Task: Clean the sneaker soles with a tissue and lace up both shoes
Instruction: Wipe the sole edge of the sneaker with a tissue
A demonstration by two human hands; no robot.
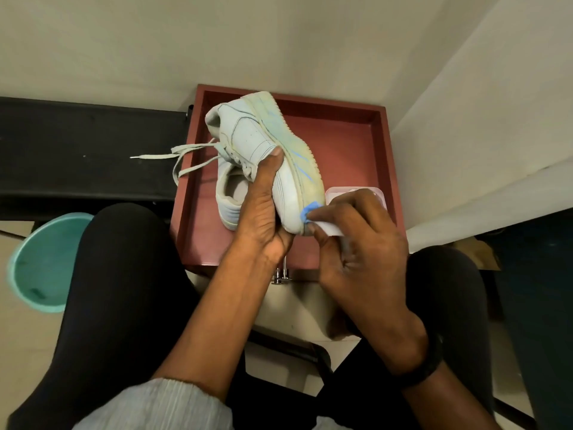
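My left hand (pixel 263 206) grips a pale white sneaker (pixel 248 135) by its toe end and holds it on its side above the tray, sole facing right. The sole (pixel 297 162) shows faded blue tread lines. My right hand (pixel 356 237) pinches a folded white tissue (pixel 330 228) and presses it against the sole edge near the toe. The second sneaker (pixel 229 193) lies in the tray beneath, partly hidden by my left hand. Loose laces (pixel 183 156) trail to the left over the tray's edge.
The red-brown tray (pixel 356 144) sits on a small stand between my knees, against a white wall corner. A pink tissue pack (pixel 338 192) peeks out behind my right hand. A teal bucket (pixel 40 262) stands on the floor left. A dark bench (pixel 77 150) runs along the left.
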